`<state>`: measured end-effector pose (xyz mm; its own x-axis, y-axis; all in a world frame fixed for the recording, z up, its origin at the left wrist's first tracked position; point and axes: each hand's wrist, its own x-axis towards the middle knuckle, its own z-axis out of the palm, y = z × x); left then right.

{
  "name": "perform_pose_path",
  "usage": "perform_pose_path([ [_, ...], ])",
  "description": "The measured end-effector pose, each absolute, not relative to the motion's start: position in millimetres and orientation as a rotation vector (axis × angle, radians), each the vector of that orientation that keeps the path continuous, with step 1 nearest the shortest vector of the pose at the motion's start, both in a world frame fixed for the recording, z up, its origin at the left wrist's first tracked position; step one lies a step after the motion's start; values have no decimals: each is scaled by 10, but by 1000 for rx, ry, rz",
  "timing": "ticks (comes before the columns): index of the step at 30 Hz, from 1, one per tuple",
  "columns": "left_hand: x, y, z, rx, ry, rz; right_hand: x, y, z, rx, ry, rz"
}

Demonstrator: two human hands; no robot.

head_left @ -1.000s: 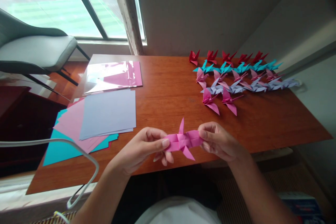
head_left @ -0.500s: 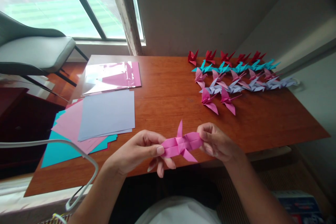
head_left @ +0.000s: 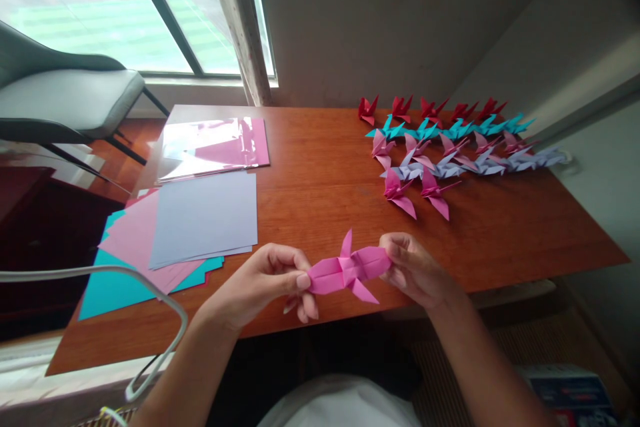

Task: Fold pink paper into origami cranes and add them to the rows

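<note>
A bright pink origami crane [head_left: 352,269] is stretched between my two hands above the table's near edge, its wings spread sideways and its two narrow points sticking out front and back. My left hand [head_left: 280,280] pinches the tip of the left wing between thumb and fingers. On the other side, my right hand [head_left: 407,267] is closed on the right wing's tip. Beyond my right hand stand two finished cranes of the same pink [head_left: 399,193].
Rows of red cranes [head_left: 401,109], turquoise cranes [head_left: 427,129], light pink and pale lavender cranes line the table's far right. At left lie lavender sheets [head_left: 205,217], turquoise sheets [head_left: 110,287] and a plastic-wrapped paper pack [head_left: 215,147]. A white cable [head_left: 173,310] curves at lower left.
The wings are drawn out slightly wider and flatter. My right hand has shifted a little to the right, and my left hand's lower fingers have curled in.
</note>
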<state>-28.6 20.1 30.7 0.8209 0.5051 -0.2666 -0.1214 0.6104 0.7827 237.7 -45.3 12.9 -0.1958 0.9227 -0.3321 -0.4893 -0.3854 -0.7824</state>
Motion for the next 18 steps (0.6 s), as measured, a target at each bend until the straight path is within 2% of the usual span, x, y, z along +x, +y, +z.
perform_pose_path([
  [18, -137, 122, 253, 836, 529, 574, 2228, -437, 65, -870, -511, 1621],
])
